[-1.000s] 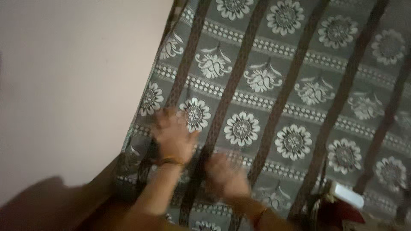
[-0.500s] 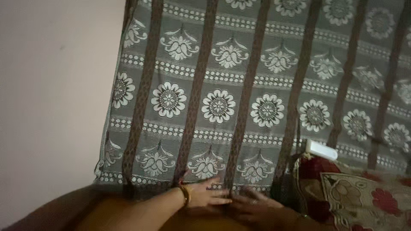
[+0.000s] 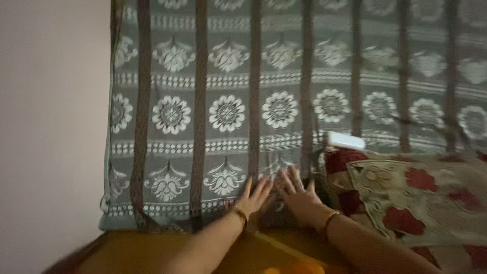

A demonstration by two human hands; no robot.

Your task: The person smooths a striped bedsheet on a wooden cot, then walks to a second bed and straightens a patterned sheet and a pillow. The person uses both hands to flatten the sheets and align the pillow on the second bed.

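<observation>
A grey patterned cloth [image 3: 284,76] with white flowers and brown stripes lies spread out in front of me. My left hand [image 3: 252,197] rests flat on its near part with the fingers apart, a gold bangle on the wrist. My right hand [image 3: 297,191] lies flat right beside it, fingers spread, also with a bangle. Neither hand holds anything. The two hands nearly touch at the fingertips.
A red and cream floral pillow or blanket [image 3: 416,195] lies at the right, on the cloth. A small white rectangular object [image 3: 346,140] sits at its far edge. A pale wall [image 3: 50,116] runs along the left. An orange-brown edge [image 3: 152,248] shows below.
The view has swung so the cloth's stripes now run upright. Both hands have slid up the cloth and to the right, and their fingers have spread wider.
</observation>
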